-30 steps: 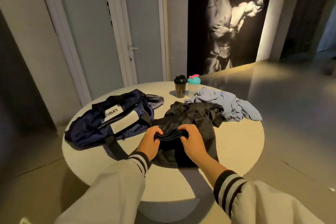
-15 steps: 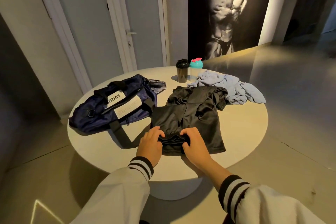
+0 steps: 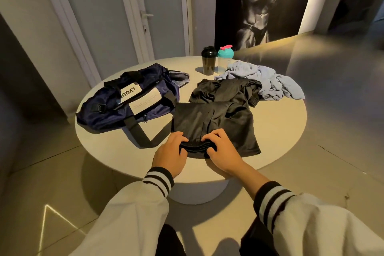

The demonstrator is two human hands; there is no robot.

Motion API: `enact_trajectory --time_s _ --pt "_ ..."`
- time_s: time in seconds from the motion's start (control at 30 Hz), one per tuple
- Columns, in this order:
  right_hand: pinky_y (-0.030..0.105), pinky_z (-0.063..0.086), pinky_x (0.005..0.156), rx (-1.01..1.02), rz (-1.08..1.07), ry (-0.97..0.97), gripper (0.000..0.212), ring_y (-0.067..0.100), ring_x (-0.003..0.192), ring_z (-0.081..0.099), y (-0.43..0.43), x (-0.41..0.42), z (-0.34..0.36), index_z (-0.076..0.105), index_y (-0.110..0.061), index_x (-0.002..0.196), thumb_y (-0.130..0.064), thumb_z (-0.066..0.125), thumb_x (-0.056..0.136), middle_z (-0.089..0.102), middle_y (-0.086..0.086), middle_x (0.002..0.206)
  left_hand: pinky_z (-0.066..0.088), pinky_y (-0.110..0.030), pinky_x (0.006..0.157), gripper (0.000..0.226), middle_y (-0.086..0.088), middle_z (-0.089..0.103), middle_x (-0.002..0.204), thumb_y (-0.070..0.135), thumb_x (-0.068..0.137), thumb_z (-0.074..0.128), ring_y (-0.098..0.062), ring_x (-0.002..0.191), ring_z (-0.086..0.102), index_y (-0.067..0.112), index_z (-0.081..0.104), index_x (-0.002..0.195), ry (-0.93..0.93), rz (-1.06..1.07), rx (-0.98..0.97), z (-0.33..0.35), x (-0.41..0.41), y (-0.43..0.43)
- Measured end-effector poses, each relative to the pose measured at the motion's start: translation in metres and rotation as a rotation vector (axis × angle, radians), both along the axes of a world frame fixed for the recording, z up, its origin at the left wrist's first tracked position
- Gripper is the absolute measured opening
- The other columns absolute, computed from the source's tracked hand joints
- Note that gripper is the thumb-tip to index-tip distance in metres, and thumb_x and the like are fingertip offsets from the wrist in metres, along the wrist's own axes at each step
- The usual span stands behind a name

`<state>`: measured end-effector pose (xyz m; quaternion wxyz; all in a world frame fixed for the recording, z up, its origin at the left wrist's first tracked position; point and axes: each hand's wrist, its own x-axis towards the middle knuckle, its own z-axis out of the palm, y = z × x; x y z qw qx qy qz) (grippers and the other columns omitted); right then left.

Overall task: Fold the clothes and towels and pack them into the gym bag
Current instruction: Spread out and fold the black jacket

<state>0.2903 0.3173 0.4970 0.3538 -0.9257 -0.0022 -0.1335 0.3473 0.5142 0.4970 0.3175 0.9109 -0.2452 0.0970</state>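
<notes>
Head view: the black garment (image 3: 214, 122) lay spread flat on the near half of the round tabletop (image 3: 280, 127), with its near edge gathered into a bunched dark band (image 3: 196, 146) close to the tabletop rim. The left hand (image 3: 171, 150) held the left end of that band, and its grip was closed, with the fingers curled over the cloth. The right hand (image 3: 223, 150) held the right end in the same manner, its grip closed with the fingers curled over the top of the band. The two hands were close together, with the band between them. More crumpled black cloth (image 3: 224, 89) lay just beyond the flat section and touched it; whether it belonged to the same garment could not be determined. A navy gym bag (image 3: 128, 106) lay on its side just to the left of the garment, and its black strap (image 3: 137, 131) looped toward the near edge. A crumpled light blue cloth (image 3: 268, 81) lay at the far right. A black shaker bottle (image 3: 208, 60) and a teal-lidded bottle (image 3: 225, 56) stood upright side by side at the far edge.
</notes>
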Motion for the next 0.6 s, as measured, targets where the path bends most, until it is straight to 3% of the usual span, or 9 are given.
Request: enact_trajectory --time_s 0.13,0.23,0.33,0.43,0.6 --pt "0.04 0.045 0.097 -0.147 -0.095 -0.148 0.032 0.017 0.104 0.048 0.0 -0.002 -0.006 0.069 -0.021 0.116 -0.026 0.057 0.086 0.051 -0.004 0.109 0.052 -0.028 0.087 0.027 0.009 0.05 0.138 0.016 0.093 0.059 -0.018 0.108 0.063 0.027 0.054 0.117 0.017 -0.04 -0.022 0.0 0.0 -0.002" --pt "0.041 0.043 0.098 -0.234 -0.139 -0.248 0.038 0.02 0.11 0.043 0.003 -0.005 -0.004 0.074 -0.02 0.11 -0.037 0.054 0.083 0.052 -0.002 0.106 0.048 -0.024 0.089 0.03 0.007 0.049 0.137 0.017 0.092 0.063 -0.017 0.111 0.06 0.024 0.053 0.12 0.025 -0.063 -0.027 -0.002 0.001 -0.004" --pt "0.043 0.04 0.103 -0.292 -0.195 -0.296 0.039 0.027 0.119 0.039 0.007 -0.008 -0.005 0.076 -0.025 0.106 -0.046 0.051 0.086 0.054 -0.001 0.117 0.045 -0.033 0.106 0.029 0.004 0.046 0.144 0.018 0.092 0.063 -0.019 0.131 0.048 0.023 0.055 0.12 0.028 -0.043 -0.014 -0.007 0.005 -0.004" --pt "0.047 0.031 0.105 -0.39 -0.252 -0.305 0.034 0.029 0.12 0.038 0.006 -0.008 -0.011 0.075 -0.033 0.107 -0.051 0.049 0.093 0.054 -0.003 0.125 0.029 -0.045 0.119 0.028 -0.001 0.043 0.152 0.022 0.091 0.063 -0.023 0.146 0.03 0.023 0.06 0.12 -0.079 0.044 0.117 -0.011 0.008 -0.004" --pt "0.042 0.021 0.099 -0.47 -0.229 -0.116 0.043 0.021 0.115 0.038 0.008 -0.005 -0.013 0.061 -0.037 0.129 -0.056 0.035 0.1 0.054 -0.007 0.117 0.041 -0.045 0.097 0.028 0.009 0.039 0.145 0.022 0.088 0.059 -0.02 0.125 0.03 0.032 0.061 0.114 -0.149 0.228 0.11 -0.007 -0.001 -0.003"
